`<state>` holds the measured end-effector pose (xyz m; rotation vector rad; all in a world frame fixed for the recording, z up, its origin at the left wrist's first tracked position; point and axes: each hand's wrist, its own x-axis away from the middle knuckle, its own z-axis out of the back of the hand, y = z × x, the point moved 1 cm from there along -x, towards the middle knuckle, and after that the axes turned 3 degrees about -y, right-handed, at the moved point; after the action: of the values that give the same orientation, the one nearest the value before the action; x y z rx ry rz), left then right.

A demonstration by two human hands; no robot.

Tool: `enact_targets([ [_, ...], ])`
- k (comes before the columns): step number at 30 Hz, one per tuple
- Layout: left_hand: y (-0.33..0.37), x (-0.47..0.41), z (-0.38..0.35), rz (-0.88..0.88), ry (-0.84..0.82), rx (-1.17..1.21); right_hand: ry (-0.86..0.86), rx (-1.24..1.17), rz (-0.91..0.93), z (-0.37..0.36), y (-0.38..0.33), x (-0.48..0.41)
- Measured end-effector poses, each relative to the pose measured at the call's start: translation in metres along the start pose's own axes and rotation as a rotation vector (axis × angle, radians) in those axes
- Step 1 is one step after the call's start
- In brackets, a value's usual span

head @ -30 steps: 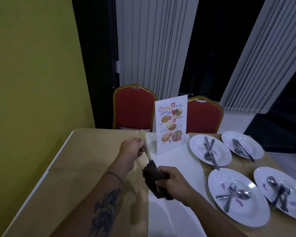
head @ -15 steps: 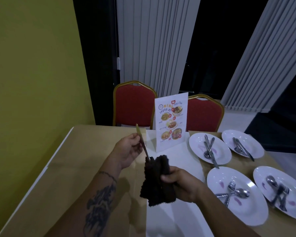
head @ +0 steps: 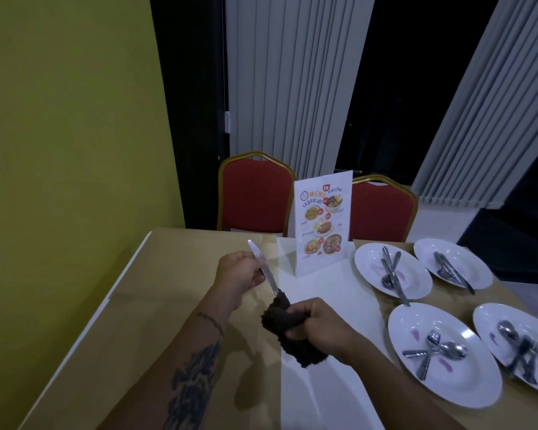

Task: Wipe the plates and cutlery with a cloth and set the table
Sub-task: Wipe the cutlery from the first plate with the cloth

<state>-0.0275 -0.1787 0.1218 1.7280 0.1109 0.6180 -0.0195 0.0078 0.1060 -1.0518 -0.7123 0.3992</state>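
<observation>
A slim silver table knife [head: 263, 268] is angling up over the tan-covered counter [head: 174, 293], its rounded tip pointing up and away toward the yellow wall, its lower end disappearing into a dark brown fuzzy cloth [head: 292, 330]. The metal is catching the light along the blade.

Behind it, a white upright menu card [head: 322, 223] is standing on the white runner, reading "MENU" in orange letters, with Thai script and 5 pictured dishes; the smaller print is too small to read.

The left hand [head: 239, 274] is pinching the knife near its middle, fingers [head: 257, 276] curled closed around it. The right hand [head: 319, 328] is clamping the cloth, fingers [head: 295, 310] wrapped tight around the bunched fabric, which is enclosing the knife's lower end while the rest is hanging below the fist.

To the right, 4 round white plates [head: 441, 389] are sitting on the counter, each carrying crossed silver cutlery [head: 429, 352] and showing faint purple smears.
</observation>
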Motion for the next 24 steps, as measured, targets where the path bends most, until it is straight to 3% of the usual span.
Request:
enact_targets([
  [5,0.014,0.006,0.005,-0.016,-0.058,-0.091,0.11,-0.096,0.078,-0.021,-0.006,-0.002],
  [8,0.023,0.012,0.004,-0.052,-0.008,-0.1,0.097,-0.157,0.088,-0.027,-0.003,0.002],
  [13,0.015,0.017,0.009,-0.038,0.067,-0.057,0.11,-0.041,0.081,-0.021,-0.003,0.002],
  [17,0.012,0.019,0.011,-0.033,0.028,-0.04,0.177,-0.112,0.153,-0.027,-0.009,0.002],
  [24,0.003,0.018,0.017,-0.023,0.072,0.077,0.121,-0.036,0.054,-0.019,0.002,0.009],
])
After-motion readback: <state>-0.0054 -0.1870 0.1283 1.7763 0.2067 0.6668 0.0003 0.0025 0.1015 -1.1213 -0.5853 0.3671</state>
